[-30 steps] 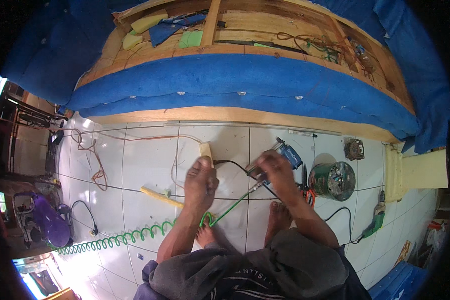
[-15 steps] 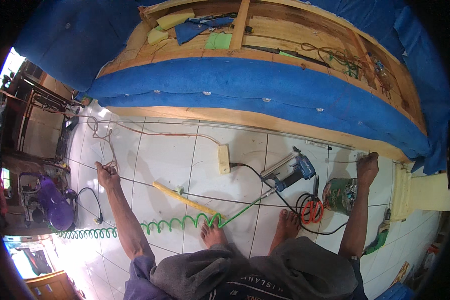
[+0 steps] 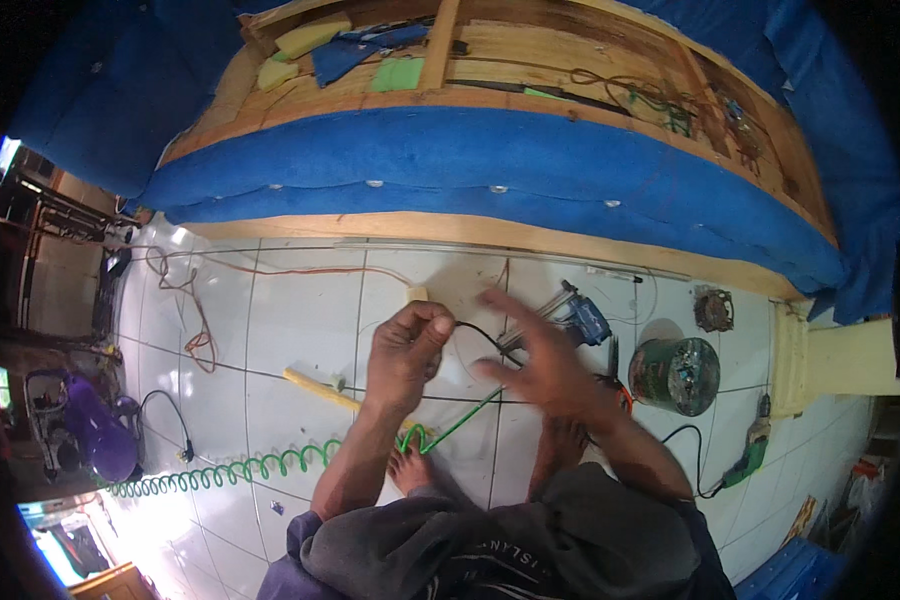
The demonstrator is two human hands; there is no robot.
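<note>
My left hand [image 3: 407, 352] is raised in front of me over the tiled floor, its fingers closed with thumb and forefinger pinched together. Whatever sits in that pinch, if anything, is too small to make out. Facing it, my right hand [image 3: 555, 375] is blurred by motion, with thumb and fingers spread apart. Behind the right hand lies a blue staple gun [image 3: 585, 318], joined to a coiled green air hose [image 3: 270, 464]. A pale power strip [image 3: 417, 295] is partly hidden behind the left hand. Orange-handled scissors [image 3: 625, 398] show beside the right wrist.
Across the far side stands a blue upholstered sofa frame [image 3: 490, 150] with exposed wood. A dark green can [image 3: 675, 375], a round brownish bundle [image 3: 713, 310] and a green power tool [image 3: 748, 458] lie right. A yellow foam strip [image 3: 320, 390] and purple fan-like appliance [image 3: 100, 430] are left.
Both hands have come inward from far apart to face each other in the middle. The right hand has left the round bundle beside the can and its fingers have spread.
</note>
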